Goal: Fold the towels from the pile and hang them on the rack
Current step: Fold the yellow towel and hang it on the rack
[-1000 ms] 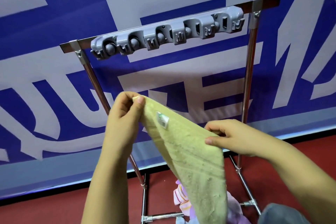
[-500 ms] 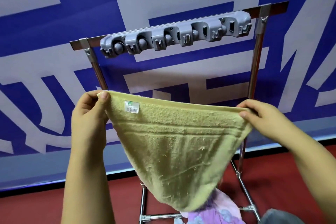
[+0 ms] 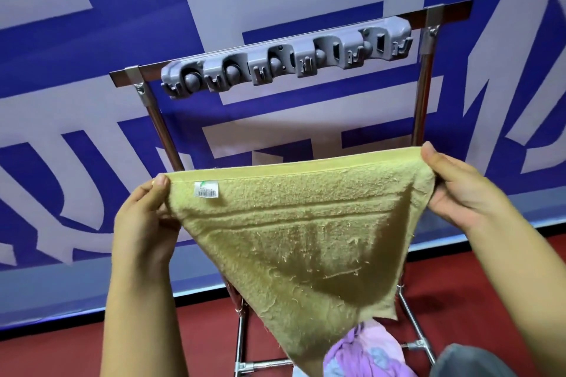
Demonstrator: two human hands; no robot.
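Note:
A yellow-green towel (image 3: 300, 239) hangs stretched in the air in front of the rack, its top edge taut and its body drooping to a point. My left hand (image 3: 144, 220) pinches its top left corner, near a small white label (image 3: 207, 189). My right hand (image 3: 459, 193) grips the top right corner. The metal rack (image 3: 424, 95) stands behind, with a grey plastic hook bar (image 3: 288, 61) fixed along its top rail. A lilac patterned cloth (image 3: 367, 352) of the pile shows below the towel, partly hidden by it.
A blue and white banner wall (image 3: 92, 101) rises close behind the rack. Red floor (image 3: 46, 352) runs beneath. The rack's lower crossbars (image 3: 263, 364) sit near the floor. A grey object (image 3: 471, 361) shows at the bottom right edge.
My hands moved apart and spread the towel from a narrow bunched strip into a wide taut sheet. In the last half second the towel's hanging point swung a little rightward.

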